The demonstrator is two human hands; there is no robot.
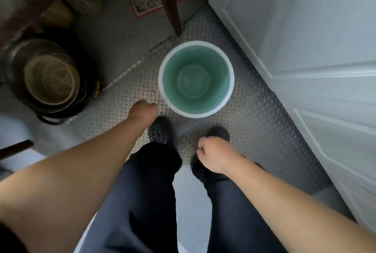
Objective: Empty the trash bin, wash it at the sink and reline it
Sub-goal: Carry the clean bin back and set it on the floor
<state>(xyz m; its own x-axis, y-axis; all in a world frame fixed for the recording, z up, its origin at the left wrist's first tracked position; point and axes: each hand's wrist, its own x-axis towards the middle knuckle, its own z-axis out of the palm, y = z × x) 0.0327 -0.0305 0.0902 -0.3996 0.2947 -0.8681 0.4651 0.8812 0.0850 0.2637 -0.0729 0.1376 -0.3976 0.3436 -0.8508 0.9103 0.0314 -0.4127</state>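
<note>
My left hand [143, 109] hung just beside the upright bin [196, 79], nearer than my right hand [213, 156]. Both were curled and held nothing.

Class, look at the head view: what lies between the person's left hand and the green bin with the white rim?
Only a short bare stretch of diamond-plate floor separates the left hand from the bin; nothing lies between them.

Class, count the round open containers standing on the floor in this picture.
2: the green trash bin upright on the metal floor plate by the white door, and the beige basket nested in a pot at left. Others may be hidden.
</note>
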